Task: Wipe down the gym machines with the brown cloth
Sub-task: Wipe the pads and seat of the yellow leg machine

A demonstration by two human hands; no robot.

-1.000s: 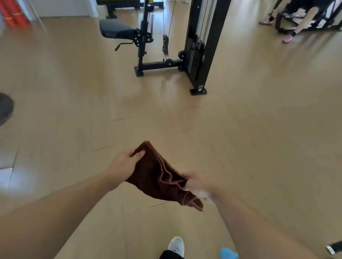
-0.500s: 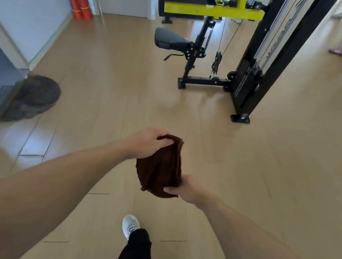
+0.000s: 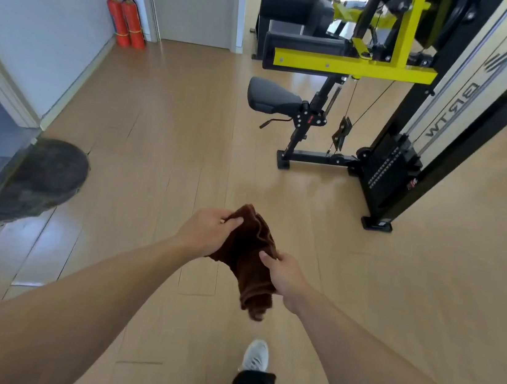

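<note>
I grip the brown cloth [image 3: 250, 256] in my left hand [image 3: 208, 234] and right hand [image 3: 286, 276], bunching it; next I reach the far machine [image 3: 359, 67].

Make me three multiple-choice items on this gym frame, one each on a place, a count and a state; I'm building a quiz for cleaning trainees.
1. Where do the fire extinguishers stand?
A. against the wall at far left
B. beside the weight stack
C. under the seat

2. How many fire extinguishers are there?
A. one
B. two
C. four

3. How is the brown cloth held?
A. draped on the machine's seat
B. lying on the floor
C. gripped by both hands in the air

Answers:
1. A: they stand by the white wall near the door frame.
2. B: two red cylinders stand side by side.
3. C: the left hand grips its top and the right hand its side, well short of the machine's seat.
</note>
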